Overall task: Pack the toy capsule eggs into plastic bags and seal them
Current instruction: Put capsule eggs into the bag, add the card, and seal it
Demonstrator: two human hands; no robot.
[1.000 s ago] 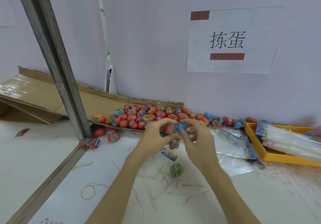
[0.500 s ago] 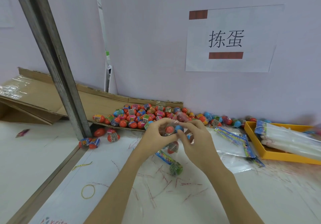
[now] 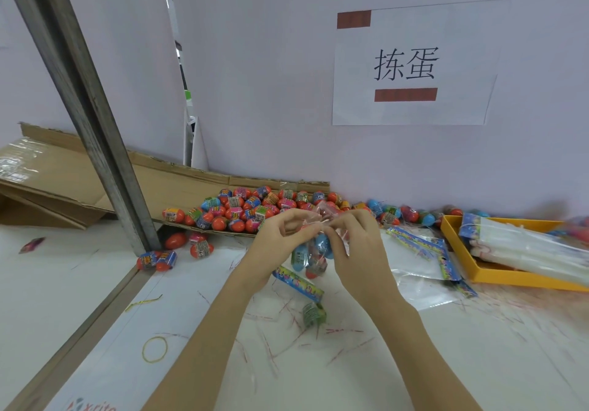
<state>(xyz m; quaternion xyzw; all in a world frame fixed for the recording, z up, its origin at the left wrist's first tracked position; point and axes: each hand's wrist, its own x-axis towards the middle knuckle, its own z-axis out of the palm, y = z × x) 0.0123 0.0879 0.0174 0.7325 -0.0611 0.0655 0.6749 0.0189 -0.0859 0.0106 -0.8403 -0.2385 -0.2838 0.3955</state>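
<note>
My left hand and my right hand meet above the table and pinch the top of a clear plastic bag. Blue and red capsule eggs hang inside it below my fingers. A heap of red, blue and pink capsule eggs lies on a cardboard sheet just behind my hands. One green-wrapped egg sits on the table in front of me, beside a colourful bag header strip.
A yellow tray with white packs stands at the right. Empty bags with printed headers lie between it and my hands. A slanted metal post rises at the left. A yellow rubber band and red twist ties litter the table.
The bag's top has been drawn up between my fingertips, and the eggs now hang lower inside it. My hands stayed in about the same place.
</note>
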